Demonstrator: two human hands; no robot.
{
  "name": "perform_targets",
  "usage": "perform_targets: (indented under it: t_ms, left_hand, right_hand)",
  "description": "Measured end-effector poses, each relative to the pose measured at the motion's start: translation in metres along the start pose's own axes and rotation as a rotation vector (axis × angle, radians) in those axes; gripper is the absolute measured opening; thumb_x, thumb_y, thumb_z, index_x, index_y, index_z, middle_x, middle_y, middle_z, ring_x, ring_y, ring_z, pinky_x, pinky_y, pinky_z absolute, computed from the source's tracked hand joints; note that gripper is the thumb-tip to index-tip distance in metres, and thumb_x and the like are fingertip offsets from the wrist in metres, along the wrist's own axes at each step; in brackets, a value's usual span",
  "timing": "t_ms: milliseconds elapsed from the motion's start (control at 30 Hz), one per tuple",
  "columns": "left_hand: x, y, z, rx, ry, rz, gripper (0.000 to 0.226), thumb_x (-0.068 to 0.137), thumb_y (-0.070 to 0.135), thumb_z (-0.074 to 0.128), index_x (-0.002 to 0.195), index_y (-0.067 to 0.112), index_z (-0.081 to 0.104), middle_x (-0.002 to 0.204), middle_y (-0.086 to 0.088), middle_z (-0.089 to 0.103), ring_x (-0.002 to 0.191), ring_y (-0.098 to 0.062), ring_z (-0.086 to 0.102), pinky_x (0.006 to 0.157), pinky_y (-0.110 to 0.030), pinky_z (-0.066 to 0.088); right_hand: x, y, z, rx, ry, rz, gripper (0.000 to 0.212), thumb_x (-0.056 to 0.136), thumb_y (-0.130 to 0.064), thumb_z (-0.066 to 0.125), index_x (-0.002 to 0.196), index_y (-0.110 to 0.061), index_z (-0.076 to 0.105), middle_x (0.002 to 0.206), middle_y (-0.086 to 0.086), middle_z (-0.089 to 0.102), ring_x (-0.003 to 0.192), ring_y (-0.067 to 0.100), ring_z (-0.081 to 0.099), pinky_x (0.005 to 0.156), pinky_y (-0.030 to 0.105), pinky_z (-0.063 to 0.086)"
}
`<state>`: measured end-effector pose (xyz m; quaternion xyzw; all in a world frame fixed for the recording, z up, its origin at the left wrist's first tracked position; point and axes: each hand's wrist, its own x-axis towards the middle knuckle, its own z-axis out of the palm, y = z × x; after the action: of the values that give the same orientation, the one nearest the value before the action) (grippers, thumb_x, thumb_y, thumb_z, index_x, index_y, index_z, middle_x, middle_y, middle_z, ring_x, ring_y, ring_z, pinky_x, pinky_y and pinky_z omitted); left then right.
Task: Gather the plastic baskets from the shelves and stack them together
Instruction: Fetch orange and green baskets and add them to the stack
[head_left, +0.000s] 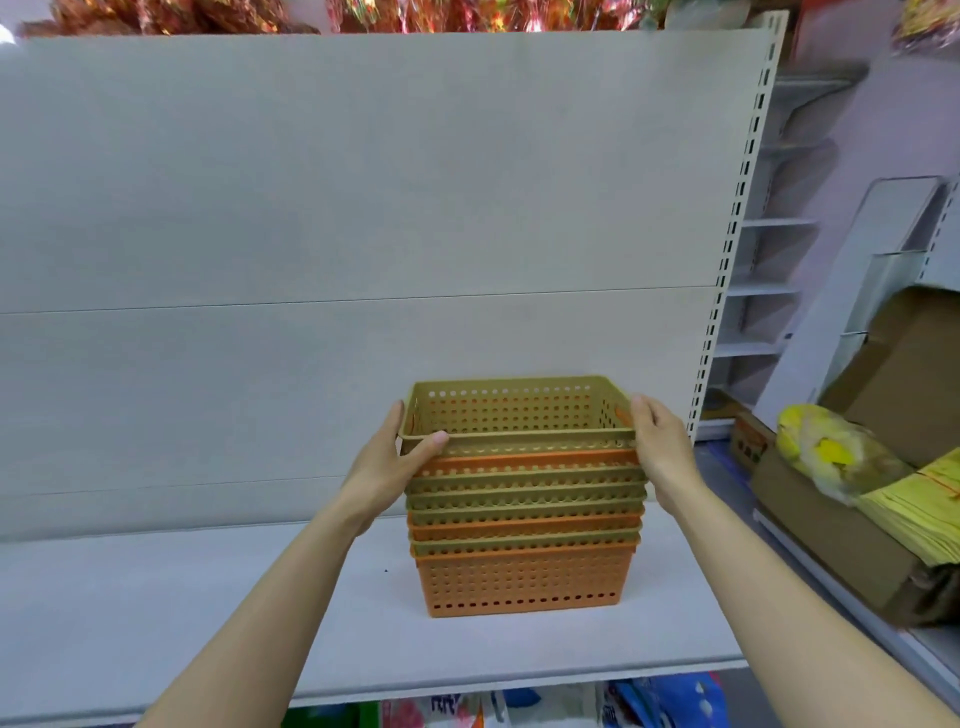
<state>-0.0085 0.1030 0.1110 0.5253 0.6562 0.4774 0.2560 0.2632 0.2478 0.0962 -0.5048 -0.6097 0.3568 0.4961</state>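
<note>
A nested stack of several perforated plastic baskets (524, 577), orange and olive-tan, stands on the grey shelf (156, 623). The top olive-tan basket (514, 410) sits in the stack, slightly raised above the orange one below. My left hand (395, 457) grips its left rim, thumb over the front edge. My right hand (660, 447) holds its right end, fingers lying along the side.
The grey back panel rises behind the stack. A slotted shelf upright (727, 260) stands to the right. An open cardboard box (831, 519) with yellow paper and a yellow bagged item (826, 452) sits at right. Packaged goods show below the shelf edge.
</note>
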Motion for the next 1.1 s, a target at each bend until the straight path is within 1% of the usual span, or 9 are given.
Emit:
perform_targets:
  t_ms: [67,133,200,267,367,500,733,833,1100]
  left_hand:
    - [0.002,-0.004,-0.003,0.032,0.002,-0.017,0.062,0.086,0.059,0.062,0.141,0.038,0.041,0.129,0.019,0.060,0.115,-0.005,0.059,0.098,-0.035,0.051]
    - [-0.001,-0.002,-0.004,0.065,0.000,-0.022,0.067,0.079,0.066,0.062,0.138,0.038,0.044,0.128,0.020,0.060,0.117,-0.006,0.059,0.102,-0.040,0.049]
    - [-0.006,-0.001,-0.005,0.121,0.012,0.013,0.054,0.083,0.059,0.063,0.130,0.041,0.045,0.118,0.032,0.056,0.111,0.003,0.055,0.100,-0.034,0.046]
    - [-0.013,-0.002,-0.009,0.234,0.056,0.052,0.060,0.088,0.052,0.064,0.141,0.038,0.039,0.127,0.034,0.049,0.119,-0.002,0.049,0.105,-0.034,0.037]
    - [-0.026,-0.007,-0.021,0.557,0.165,0.153,0.085,0.085,0.063,0.059,0.153,0.021,0.031,0.156,0.003,0.041,0.142,-0.022,0.037,0.118,-0.048,0.026]
    - [-0.061,-0.021,-0.040,0.813,0.251,0.215,0.082,0.085,0.065,0.056,0.149,0.017,0.039,0.152,-0.002,0.046,0.137,-0.025,0.043,0.112,-0.042,0.033]
    - [-0.161,-0.059,-0.058,1.019,0.343,0.274,0.050,0.084,0.038,0.075,0.125,0.011,0.063,0.121,-0.007,0.065,0.106,-0.033,0.062,0.089,-0.046,0.048]
    - [-0.204,-0.084,-0.065,1.070,0.366,0.216,0.047,0.079,0.029,0.081,0.119,0.008,0.067,0.113,-0.011,0.068,0.094,-0.037,0.065,0.081,-0.047,0.051]
    - [-0.303,-0.129,-0.102,1.063,0.418,-0.004,0.052,0.072,0.018,0.081,0.120,0.009,0.066,0.113,-0.011,0.067,0.097,-0.037,0.065,0.082,-0.046,0.054]
  right_hand:
    - [0.001,0.002,-0.001,0.005,-0.008,0.020,0.038,0.101,-0.044,0.036,0.118,-0.017,0.057,0.115,0.003,0.062,0.093,0.012,0.057,0.077,0.034,0.046]
    - [-0.001,0.003,-0.001,-0.041,0.017,0.018,0.045,0.100,-0.046,0.038,0.127,-0.015,0.055,0.120,0.004,0.061,0.097,0.012,0.058,0.074,0.033,0.046]
    - [-0.007,0.001,-0.001,-0.189,0.142,-0.082,0.052,0.099,-0.047,0.041,0.137,-0.012,0.049,0.136,0.008,0.054,0.121,0.023,0.051,0.094,0.039,0.044]
    - [-0.021,-0.007,-0.001,-0.320,0.257,-0.260,0.053,0.098,-0.045,0.044,0.138,-0.010,0.046,0.140,0.008,0.050,0.131,0.026,0.041,0.106,0.043,0.035]
    - [-0.051,-0.024,0.007,-0.412,0.244,-0.534,0.048,0.097,-0.042,0.046,0.133,-0.010,0.050,0.132,0.006,0.056,0.125,0.023,0.044,0.106,0.041,0.034]
    - [-0.094,-0.036,0.034,-0.431,0.112,-0.750,0.046,0.094,-0.040,0.048,0.129,-0.010,0.055,0.126,0.005,0.060,0.121,0.022,0.048,0.107,0.037,0.030]
    - [-0.181,-0.016,0.098,-0.346,-0.111,-0.994,0.035,0.091,-0.028,0.056,0.118,-0.007,0.063,0.113,0.006,0.066,0.108,0.023,0.057,0.099,0.029,0.033]
    - [-0.221,-0.001,0.124,-0.297,-0.196,-1.030,0.034,0.090,-0.028,0.056,0.114,-0.006,0.064,0.109,0.008,0.067,0.102,0.027,0.059,0.094,0.033,0.038]
    - [-0.323,0.007,0.180,-0.199,-0.437,-1.044,0.035,0.083,-0.020,0.056,0.115,-0.007,0.064,0.108,0.008,0.067,0.099,0.026,0.058,0.090,0.034,0.041]
